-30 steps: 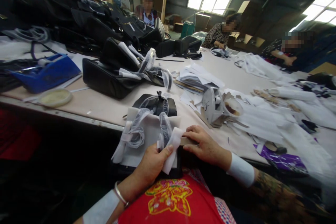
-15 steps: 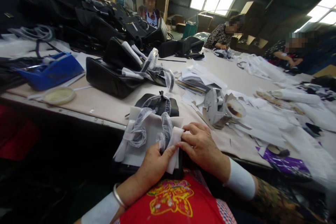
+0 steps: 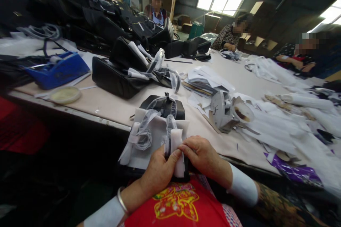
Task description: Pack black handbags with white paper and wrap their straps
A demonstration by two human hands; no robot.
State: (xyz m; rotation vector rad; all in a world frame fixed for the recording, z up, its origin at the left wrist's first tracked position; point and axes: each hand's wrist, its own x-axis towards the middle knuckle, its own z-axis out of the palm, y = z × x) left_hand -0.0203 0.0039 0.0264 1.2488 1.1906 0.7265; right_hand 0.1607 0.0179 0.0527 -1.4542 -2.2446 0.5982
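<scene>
A black bag [image 3: 163, 106] leans from the table's front edge toward my lap, with a white foam sheet [image 3: 157, 131] over its near side. Plastic-wrapped straps lie on the sheet; a wrapped coil [image 3: 144, 139] sits at its left. My left hand [image 3: 161, 165] grips a folded white foam strip [image 3: 177, 141] at the right strap, thumb on top. My right hand [image 3: 204, 158] pinches the strip's right edge, its fingertips touching my left thumb. The lower side of the bag is partly hidden by my left hand.
Black bags [image 3: 117, 78] are piled at the left, behind a blue tray [image 3: 57, 71] and a round lid [image 3: 65, 94]. A tape dispenser [image 3: 221, 111], paper stack [image 3: 207, 79] and foam sheets [image 3: 277, 124] lie right. Several people work across the table [image 3: 239, 74].
My right hand's fingers have closed in on the strip, which now stands folded more upright around the right strap. The whole view has shifted slightly, with things appearing farther right.
</scene>
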